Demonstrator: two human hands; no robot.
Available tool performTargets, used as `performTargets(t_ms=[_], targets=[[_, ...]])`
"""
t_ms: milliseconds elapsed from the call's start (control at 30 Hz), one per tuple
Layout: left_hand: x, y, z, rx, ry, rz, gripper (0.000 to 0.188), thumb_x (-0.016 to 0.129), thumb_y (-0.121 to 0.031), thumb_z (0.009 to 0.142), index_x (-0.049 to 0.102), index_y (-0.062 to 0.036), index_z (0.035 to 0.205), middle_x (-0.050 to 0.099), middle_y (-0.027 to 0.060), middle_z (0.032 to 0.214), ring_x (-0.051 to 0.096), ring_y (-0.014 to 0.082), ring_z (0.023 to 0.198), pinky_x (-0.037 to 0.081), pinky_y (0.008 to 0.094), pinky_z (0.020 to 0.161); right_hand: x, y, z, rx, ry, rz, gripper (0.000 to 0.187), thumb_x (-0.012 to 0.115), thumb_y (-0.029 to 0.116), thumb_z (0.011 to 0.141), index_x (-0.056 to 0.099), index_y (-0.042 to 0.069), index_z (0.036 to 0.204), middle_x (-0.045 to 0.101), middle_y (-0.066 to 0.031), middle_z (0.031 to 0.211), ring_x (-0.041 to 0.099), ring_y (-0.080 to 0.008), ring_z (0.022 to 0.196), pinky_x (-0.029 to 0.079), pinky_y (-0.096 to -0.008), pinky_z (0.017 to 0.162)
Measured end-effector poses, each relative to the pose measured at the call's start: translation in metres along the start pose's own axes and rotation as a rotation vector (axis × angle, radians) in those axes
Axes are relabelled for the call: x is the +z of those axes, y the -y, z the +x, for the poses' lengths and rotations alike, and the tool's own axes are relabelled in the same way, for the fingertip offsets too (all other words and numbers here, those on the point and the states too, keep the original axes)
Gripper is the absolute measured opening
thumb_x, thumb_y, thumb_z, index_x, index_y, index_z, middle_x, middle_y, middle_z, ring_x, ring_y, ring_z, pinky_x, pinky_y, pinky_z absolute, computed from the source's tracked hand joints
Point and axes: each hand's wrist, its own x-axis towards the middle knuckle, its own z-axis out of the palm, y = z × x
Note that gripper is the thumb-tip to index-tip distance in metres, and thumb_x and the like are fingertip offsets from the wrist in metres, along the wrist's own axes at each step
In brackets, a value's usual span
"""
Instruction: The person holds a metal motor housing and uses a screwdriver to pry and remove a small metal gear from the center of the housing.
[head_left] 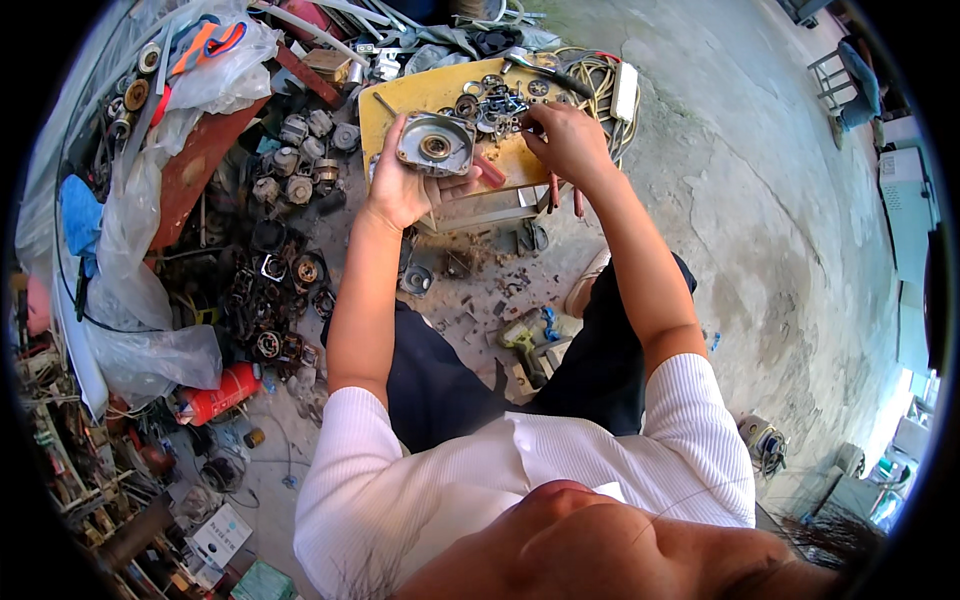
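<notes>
Work judged to be partway, w/ the stage hard to fix from one view. A metal housing (457, 150) is held apart from any motor body, open face up, in the L hand (400, 195); in its centre a brownish ring (435, 147) is seen seated, so that bit, at least, is judged not yet taken out, if removal is meant. Small metal parts (497, 108) are heaped loose on the yellow table (415, 95), just beyond & btwn both hands; nothing is seen being fastened. More motor bodies (300, 160) are piled on the floor, L of the L hand; whether they've been dealt w/ can't be told.

L hand: palm up, partly open, curled round the housing; thumb side is set along its L edge, fingers are spread under & past its lower R corner. R hand (570, 143): fingers bent, tips brought close tog. at the near R edge of the heap; whether anything's gripped can't be made out. Btwn the hands, a red grip (489, 172) is seen lying on the table. Beyond the R hand, a hammer (556, 76) is laid by coiled cable (598, 72).
</notes>
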Motion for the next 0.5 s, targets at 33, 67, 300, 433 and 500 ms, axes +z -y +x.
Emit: performTargets(t_ms=[33,67,300,433,500], targets=[[-0.001,0.0,0.0,0.012,-0.014,-0.004,0.083,0.032,-0.07,0.096,0.052,0.0029,0.132,0.064,0.0263,0.12,0.069,0.0424,0.096,0.055,0.0531,0.092,0.007,0.001,0.001,0.011,-0.029,-0.029,0.012,0.065,0.019,0.085,0.07,0.011,0.093,0.068,-0.0079,0.086,0.067,-0.0304,0.085,0.054,-0.0426,0.072],[-0.001,0.0,0.0,0.023,-0.028,-0.008,0.084,0.032,-0.07,0.095,0.052,0.0028,0.132,0.064,0.0263,0.121,0.069,0.0425,0.097,0.055,0.0528,0.092,0.011,0.0,0.0,0.036,-0.062,0.036,0.013,0.065,0.019,0.085,0.07,0.011,0.094,0.068,-0.0087,0.087,0.067,-0.0311,0.086,0.054,-0.0428,0.073],[0.004,-0.007,0.01,0.115,-0.107,0.175,0.086,0.031,-0.072,0.095,0.047,0.0006,0.139,0.06,0.0233,0.128,0.068,0.0375,0.101,0.056,0.0487,0.091,0.018,0.014,-0.002,0.42,0.24,1.159,0.035,0.043,0.018,0.106,0.056,0.0,0.133,0.063,-0.0108,0.123,0.063,-0.0186,0.113,0.052,-0.0302,0.095],[0.051,-0.004,0.027,0.227,-0.343,0.747,0.083,0.037,-0.071,0.094,0.048,-0.0016,0.138,0.062,0.0181,0.126,0.068,0.0317,0.102,0.055,0.0429,0.09,0.015,0.032,0.008,0.86,0.309,1.778,0.045,0.039,0.028,0.107,0.045,-0.006,0.137,0.058,-0.0171,0.13,0.058,-0.0259,0.119,0.048,-0.0348,0.103],[0.067,0.003,0.049,0.542,-0.312,1.19,0.081,0.054,-0.067,0.09,0.047,-0.0034,0.14,0.061,0.0177,0.128,0.063,0.0293,0.114,0.049,0.0382,0.095,0.027,0.027,0.019,0.884,0.302,1.948,0.048,0.033,0.033,0.107,0.044,-0.002,0.137,0.058,-0.0164,0.129,0.058,-0.025,0.12,0.047,-0.0376,0.103]])
